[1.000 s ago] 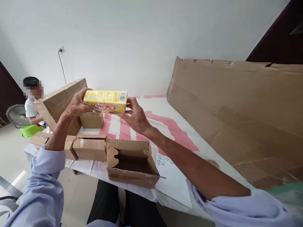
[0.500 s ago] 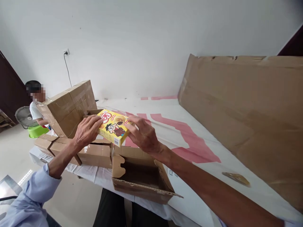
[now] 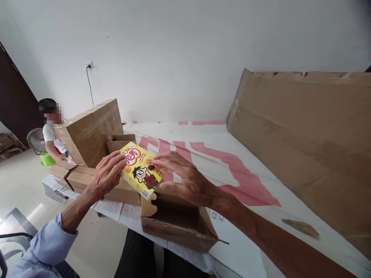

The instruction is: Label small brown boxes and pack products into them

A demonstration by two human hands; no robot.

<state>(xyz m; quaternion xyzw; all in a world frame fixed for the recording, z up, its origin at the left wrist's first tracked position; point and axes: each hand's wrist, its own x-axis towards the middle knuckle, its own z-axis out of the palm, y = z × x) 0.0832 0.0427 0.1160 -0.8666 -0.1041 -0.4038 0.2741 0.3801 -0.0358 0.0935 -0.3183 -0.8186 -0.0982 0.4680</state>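
A yellow snack box (image 3: 142,170) with a cartoon figure and red lettering is held up, its front tilted towards me. My left hand (image 3: 110,172) grips its left edge, fingers over the top face. My right hand (image 3: 185,177) is at the right edge, with fingertips on the printed face and the thumb near the lower right corner. Below the hands stands an open cardboard carton (image 3: 176,231), flaps up and its dark inside visible; the hands and snack box hide part of its back side.
Several closed cartons (image 3: 89,133) stand stacked at the left, with another open carton (image 3: 123,139) beside them. A large cardboard sheet (image 3: 301,146) leans at the right. A tape roll (image 3: 301,227) lies on the white-and-red cloth (image 3: 240,177). Another person (image 3: 53,135) sits far left near a fan (image 3: 36,141).
The snack box has tipped so more of its front faces me, and it sits slightly lower. My right hand's fingers have spread wider. The view has shifted a little left.
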